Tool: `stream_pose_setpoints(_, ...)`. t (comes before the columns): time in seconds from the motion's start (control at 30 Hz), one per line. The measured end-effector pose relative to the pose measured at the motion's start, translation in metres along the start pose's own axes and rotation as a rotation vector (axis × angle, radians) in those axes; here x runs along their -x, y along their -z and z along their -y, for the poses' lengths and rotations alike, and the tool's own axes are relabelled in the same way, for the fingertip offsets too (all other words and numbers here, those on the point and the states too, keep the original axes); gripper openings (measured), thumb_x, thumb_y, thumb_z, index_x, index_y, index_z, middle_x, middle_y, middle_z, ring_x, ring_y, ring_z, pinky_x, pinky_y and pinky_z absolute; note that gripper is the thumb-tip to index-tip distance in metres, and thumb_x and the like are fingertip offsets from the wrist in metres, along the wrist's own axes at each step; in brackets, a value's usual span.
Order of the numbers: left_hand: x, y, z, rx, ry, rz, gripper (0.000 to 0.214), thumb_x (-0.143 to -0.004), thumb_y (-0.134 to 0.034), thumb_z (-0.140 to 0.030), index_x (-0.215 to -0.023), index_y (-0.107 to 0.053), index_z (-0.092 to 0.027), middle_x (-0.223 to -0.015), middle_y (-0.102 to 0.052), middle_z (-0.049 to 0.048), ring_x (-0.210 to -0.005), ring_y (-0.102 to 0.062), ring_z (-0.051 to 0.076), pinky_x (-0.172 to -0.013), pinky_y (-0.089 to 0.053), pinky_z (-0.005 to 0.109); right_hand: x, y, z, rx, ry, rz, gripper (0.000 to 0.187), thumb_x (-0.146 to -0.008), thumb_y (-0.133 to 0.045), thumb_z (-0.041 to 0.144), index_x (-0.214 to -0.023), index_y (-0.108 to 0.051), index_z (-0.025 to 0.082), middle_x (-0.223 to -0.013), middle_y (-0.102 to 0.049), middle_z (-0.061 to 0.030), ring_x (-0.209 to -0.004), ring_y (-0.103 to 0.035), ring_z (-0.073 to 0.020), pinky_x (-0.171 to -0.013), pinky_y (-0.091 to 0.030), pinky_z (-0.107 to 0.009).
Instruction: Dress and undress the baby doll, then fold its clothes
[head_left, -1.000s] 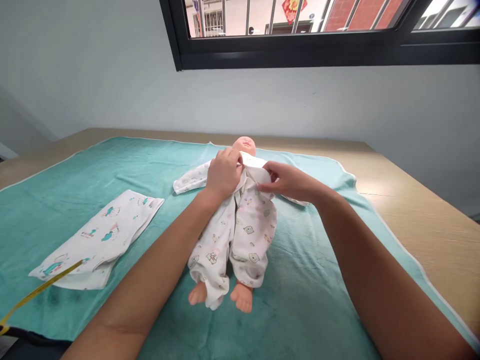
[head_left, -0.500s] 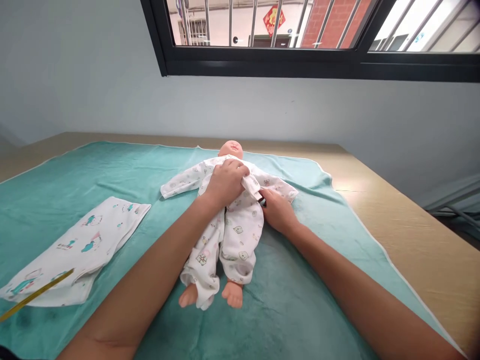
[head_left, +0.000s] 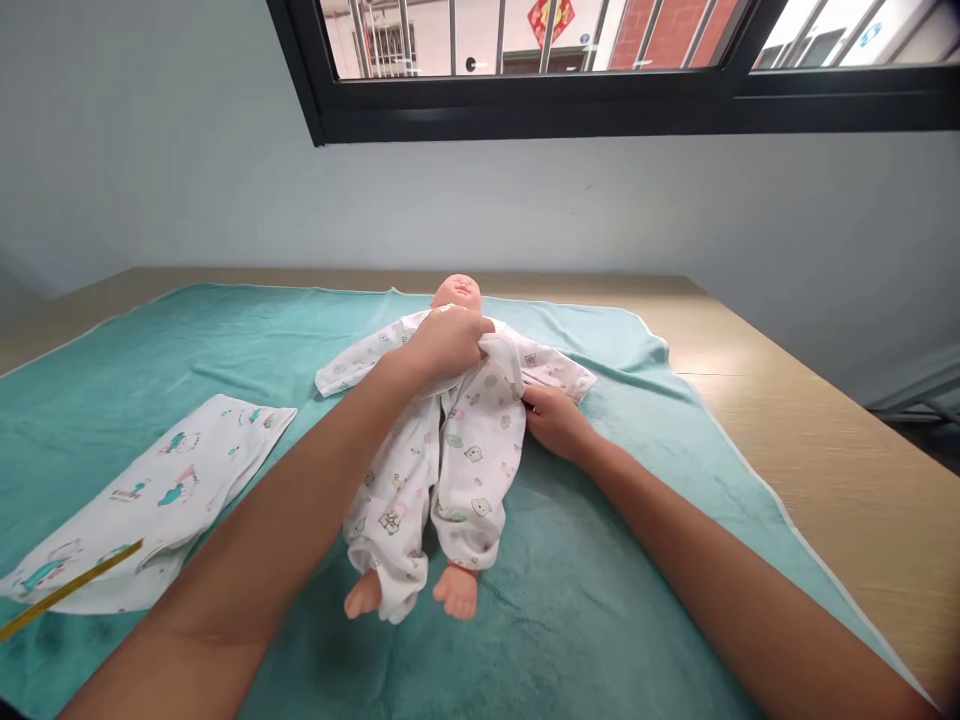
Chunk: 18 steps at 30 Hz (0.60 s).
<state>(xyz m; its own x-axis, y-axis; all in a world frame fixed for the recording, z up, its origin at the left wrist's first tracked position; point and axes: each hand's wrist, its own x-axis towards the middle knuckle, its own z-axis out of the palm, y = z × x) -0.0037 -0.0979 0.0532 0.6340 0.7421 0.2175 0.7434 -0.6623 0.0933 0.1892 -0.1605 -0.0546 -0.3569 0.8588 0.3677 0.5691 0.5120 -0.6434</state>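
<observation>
A baby doll [head_left: 457, 291] lies on its back on a green blanket [head_left: 600, 600], its head toward the wall and bare feet toward me. It wears a white printed baby outfit [head_left: 480, 470] with long sleeves and legs. Over the doll's chest, my left hand [head_left: 450, 343] is closed on a fold of the outfit's front. My right hand [head_left: 559, 420] is at the doll's side by the waist, its fingers closed at the garment's edge near the sleeve; the fingertips are partly hidden under the cloth.
A folded white printed cloth [head_left: 180, 480] lies on the blanket at the left, with a yellow strip [head_left: 71, 590] across its near end. The wooden table [head_left: 810, 440] shows around the blanket. Behind it stand a wall and a dark-framed window [head_left: 525, 108].
My left hand has shifted slightly up and left, drawing the outfit's front flap along. The doll's legs sit a little further left in view. My right hand stays at the side.
</observation>
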Motion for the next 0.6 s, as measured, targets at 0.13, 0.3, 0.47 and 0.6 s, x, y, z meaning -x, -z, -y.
stream_pose_setpoints(0.13,-0.004,0.000,-0.008,-0.078,-0.034,0.031,0.010,-0.075,-0.055,-0.020,-0.068,-0.062,-0.019,-0.070,-0.064,0.0045,-0.065,-0.055,0.019,-0.058,-0.031,0.031,0.006,0.006,-0.002,0.034,0.050,0.077,0.017,-0.080,-0.051,0.013,-0.074,-0.066,0.019,-0.076,-0.067,-0.0005,-0.069,-0.054,-0.0156,-0.067,-0.040,-0.026)
stream_pose_setpoints(0.3,-0.008,-0.001,-0.014,-0.137,-0.158,0.059,0.012,-0.074,-0.059,-0.027,-0.065,-0.064,-0.021,-0.073,-0.066,0.0036,-0.069,-0.059,0.020,-0.064,-0.036,0.033,0.014,0.009,0.012,0.036,0.104,0.179,0.019,-0.078,-0.053,0.016,-0.059,-0.052,0.017,-0.060,-0.048,0.0034,-0.058,-0.037,-0.0099,-0.057,-0.031,-0.023)
stream_pose_setpoints(0.47,-0.009,0.003,-0.027,-0.292,-0.151,0.126,0.013,-0.069,-0.056,-0.008,-0.062,-0.063,-0.016,-0.073,-0.067,0.0079,-0.065,-0.059,0.020,-0.062,-0.035,0.034,0.016,0.010,0.022,0.097,0.161,0.214,0.024,-0.070,-0.051,0.012,-0.054,-0.034,0.019,-0.058,-0.037,0.0043,-0.055,-0.031,-0.0090,-0.056,-0.026,-0.025)
stream_pose_setpoints(0.6,-0.011,0.000,-0.034,-0.341,-0.181,0.136,0.016,-0.067,-0.055,0.000,-0.061,-0.062,-0.014,-0.075,-0.066,0.0107,-0.069,-0.062,0.024,-0.065,-0.037,0.036,0.017,0.006,0.020,0.086,0.153,0.194,0.028,-0.072,-0.051,0.014,-0.056,-0.029,0.020,-0.057,-0.031,0.0051,-0.055,-0.027,-0.0090,-0.055,-0.025,-0.025)
